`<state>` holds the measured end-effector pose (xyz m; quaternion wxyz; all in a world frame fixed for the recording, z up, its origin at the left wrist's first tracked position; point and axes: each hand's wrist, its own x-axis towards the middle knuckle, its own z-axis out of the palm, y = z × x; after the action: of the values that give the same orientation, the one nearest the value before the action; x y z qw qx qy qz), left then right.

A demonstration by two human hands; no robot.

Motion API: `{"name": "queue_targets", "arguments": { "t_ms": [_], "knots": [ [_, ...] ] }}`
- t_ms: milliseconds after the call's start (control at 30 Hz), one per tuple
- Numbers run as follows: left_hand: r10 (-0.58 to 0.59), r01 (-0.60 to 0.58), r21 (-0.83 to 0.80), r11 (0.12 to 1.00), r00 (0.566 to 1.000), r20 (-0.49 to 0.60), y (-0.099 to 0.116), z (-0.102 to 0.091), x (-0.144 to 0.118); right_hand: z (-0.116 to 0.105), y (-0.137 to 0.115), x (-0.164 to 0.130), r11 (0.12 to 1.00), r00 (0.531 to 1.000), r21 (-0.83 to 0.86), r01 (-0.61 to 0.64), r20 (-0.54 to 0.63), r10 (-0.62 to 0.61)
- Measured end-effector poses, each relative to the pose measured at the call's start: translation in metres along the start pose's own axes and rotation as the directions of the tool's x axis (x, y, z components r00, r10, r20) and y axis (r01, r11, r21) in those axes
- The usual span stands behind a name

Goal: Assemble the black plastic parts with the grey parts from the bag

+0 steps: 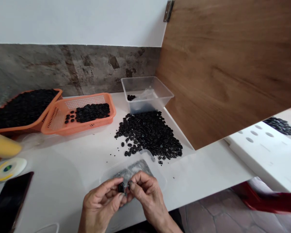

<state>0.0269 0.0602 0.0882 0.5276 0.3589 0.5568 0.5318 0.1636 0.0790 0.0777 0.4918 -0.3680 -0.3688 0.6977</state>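
Between the thumb and fingers of my left hand (103, 200) is a small black oval part (121, 187). My right hand (146, 194) pinches a second small black piece (130, 184) close beside it, with a thin bright bit showing between the two. Both hands are above a clear shallow container (160, 176) that holds many small grey metallic pieces (135, 166). Beyond the container spreads a large heap of black oval parts (150, 132) on the white table (87, 161).
An orange basket (79, 127) with black parts stands at back left, beside a fuller orange basket (35, 124). A clear plastic bin (150, 103) is behind the heap. A wooden panel (223, 71) walls off the right. A phone (11, 202), tape roll (9, 169) and yellow bottle (5, 146) lie left.
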Motion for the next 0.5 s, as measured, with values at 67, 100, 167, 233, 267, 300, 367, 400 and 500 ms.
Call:
{"name": "queue_targets", "arguments": {
  "t_ms": [67, 100, 167, 233, 267, 300, 367, 400, 500],
  "knots": [
    [0.014, -0.014, 0.024, 1.000, 1.000, 0.001, -0.0009, -0.0003, -0.0005, -0.0003, 0.0000, -0.0006, 1.000, 1.000, -0.010, -0.005, -0.002, 0.005],
    [0.019, -0.019, 0.028, 0.999, 1.000, -0.001, -0.0011, -0.0002, -0.0006, -0.0006, 0.0000, -0.0008, 1.000, 1.000, -0.010, -0.005, -0.002, 0.005],
    [0.026, -0.026, 0.024, 0.999, 1.000, -0.004, -0.0012, 0.0002, -0.0008, -0.0012, 0.0000, -0.0009, 1.000, 1.000, -0.002, -0.002, 0.003, 0.002],
    [0.038, -0.038, 0.016, 0.999, 0.999, 0.002, -0.0013, 0.0010, -0.0010, -0.0015, -0.0002, -0.0007, 1.000, 1.000, 0.017, 0.002, 0.008, -0.003],
    [0.045, -0.045, 0.014, 0.999, 0.999, 0.006, -0.0015, 0.0015, -0.0010, -0.0016, -0.0004, -0.0006, 1.000, 1.000, 0.025, 0.005, 0.011, -0.005],
    [0.051, -0.051, 0.013, 0.999, 0.999, 0.008, -0.0019, 0.0019, -0.0012, -0.0016, -0.0007, -0.0005, 1.000, 1.000, 0.028, 0.005, 0.013, -0.006],
    [0.060, -0.061, 0.010, 0.998, 0.998, 0.009, -0.0030, 0.0028, -0.0015, -0.0014, -0.0013, -0.0005, 1.000, 1.000, 0.022, 0.002, 0.015, -0.002],
    [0.065, -0.065, 0.008, 0.998, 0.998, 0.009, -0.0035, 0.0032, -0.0016, -0.0012, -0.0017, -0.0005, 1.000, 1.000, 0.012, 0.001, 0.015, -0.001],
    [0.101, -0.101, 0.013, 0.995, 0.995, 0.013, -0.0046, 0.0043, -0.0019, -0.0007, -0.0030, -0.0012, 0.999, 1.000, -0.033, -0.008, 0.010, 0.008]
  ]
}}
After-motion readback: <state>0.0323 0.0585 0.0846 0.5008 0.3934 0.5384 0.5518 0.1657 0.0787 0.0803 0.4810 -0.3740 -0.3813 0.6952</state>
